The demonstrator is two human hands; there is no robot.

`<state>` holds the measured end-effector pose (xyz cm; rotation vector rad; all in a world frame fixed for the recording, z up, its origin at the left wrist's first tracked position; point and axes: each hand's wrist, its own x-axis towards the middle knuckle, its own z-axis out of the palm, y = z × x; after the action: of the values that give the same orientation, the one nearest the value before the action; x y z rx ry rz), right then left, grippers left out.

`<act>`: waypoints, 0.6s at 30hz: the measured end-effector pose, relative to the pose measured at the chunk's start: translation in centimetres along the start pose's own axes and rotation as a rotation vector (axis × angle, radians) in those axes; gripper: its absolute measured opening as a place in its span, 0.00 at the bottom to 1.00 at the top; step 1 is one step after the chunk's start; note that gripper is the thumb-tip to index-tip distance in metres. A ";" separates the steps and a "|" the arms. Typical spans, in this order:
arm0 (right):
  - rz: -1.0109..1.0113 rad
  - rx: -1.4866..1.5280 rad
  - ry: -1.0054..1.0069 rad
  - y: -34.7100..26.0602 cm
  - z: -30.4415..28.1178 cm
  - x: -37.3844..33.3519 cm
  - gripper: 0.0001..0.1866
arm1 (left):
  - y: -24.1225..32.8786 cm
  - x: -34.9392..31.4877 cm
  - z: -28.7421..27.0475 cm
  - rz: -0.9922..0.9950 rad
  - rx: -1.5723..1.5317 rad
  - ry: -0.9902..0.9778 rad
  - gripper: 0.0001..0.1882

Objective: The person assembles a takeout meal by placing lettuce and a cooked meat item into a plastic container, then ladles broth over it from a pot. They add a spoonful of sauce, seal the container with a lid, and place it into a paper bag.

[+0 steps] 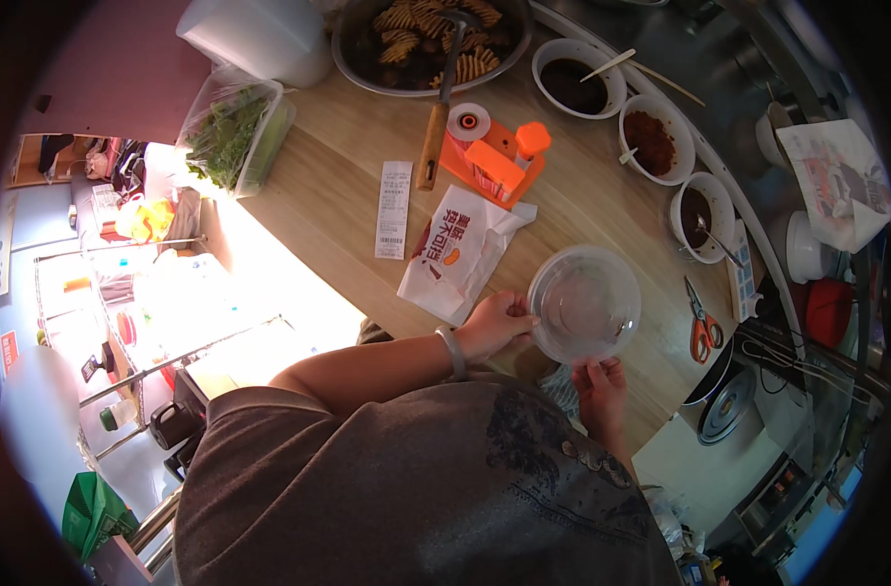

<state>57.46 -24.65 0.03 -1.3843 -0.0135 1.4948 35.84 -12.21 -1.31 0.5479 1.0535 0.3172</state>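
Note:
Both hands are on a round, see-through plastic takeout container [584,298] in front of my body, at the near side of the wooden table. My left hand [492,324] pinches its left rim between thumb and fingers. At the near rim, my right hand [600,386] grips it with bent fingers. Whether a lid sits on the container I cannot tell. A white printed paper bag [480,244] lies flat just beyond my left hand. Past it stands an orange sealing-tape dispenser [496,174], with a long paper receipt [394,210] to its left.
Orange-handled scissors [701,332] lie to the right. Along the far right edge stand a dark sauce bowl [574,83], a red sauce bowl [656,142] and a bowl with a spoon [700,215]. A large food basin [367,73] holds a wooden-handled ladle [434,146]; a greens tub [233,137] is left.

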 end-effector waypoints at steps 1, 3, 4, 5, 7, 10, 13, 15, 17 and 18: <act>0.000 -0.012 -0.001 0.0 -0.1 0.0 0.08 | 0.1 -0.1 0.0 0.006 -0.012 -0.004 0.06; -0.004 -0.032 -0.004 0.1 -0.1 0.1 0.08 | 0.1 -0.2 0.1 0.022 -0.014 -0.006 0.06; -0.007 -0.039 -0.005 0.1 -0.2 0.1 0.08 | 0.0 -0.1 0.0 0.020 -0.013 -0.012 0.06; -0.003 -0.049 0.000 0.1 -0.2 0.2 0.08 | -0.2 0.0 -0.1 0.024 -0.006 -0.011 0.06; -0.009 -0.039 -0.006 0.1 -0.2 0.2 0.08 | -0.7 0.5 -0.4 0.028 0.012 -0.019 0.07; -0.023 -0.076 -0.016 0.1 -0.1 -0.1 0.11 | -1.3 1.1 -1.0 0.081 0.158 -0.011 0.12; -0.110 -0.148 0.024 0.3 0.3 -0.8 0.16 | -1.4 0.8 -0.9 0.362 0.472 0.138 0.28; -0.129 -0.174 0.116 0.2 0.6 -1.4 0.21 | -0.9 0.2 0.0 0.690 0.781 0.204 0.37; -0.099 -0.189 0.174 0.0 0.9 -2.0 0.24 | 0.2 -0.9 0.7 1.020 1.280 0.126 0.41; -0.104 -0.208 0.183 0.0 1.1 -2.3 0.25 | 0.6 -1.0 1.7 0.999 1.394 0.005 0.44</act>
<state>56.13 -25.56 2.03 -1.6579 -0.1276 1.3042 36.85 -12.72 0.40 2.3451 0.8011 0.4063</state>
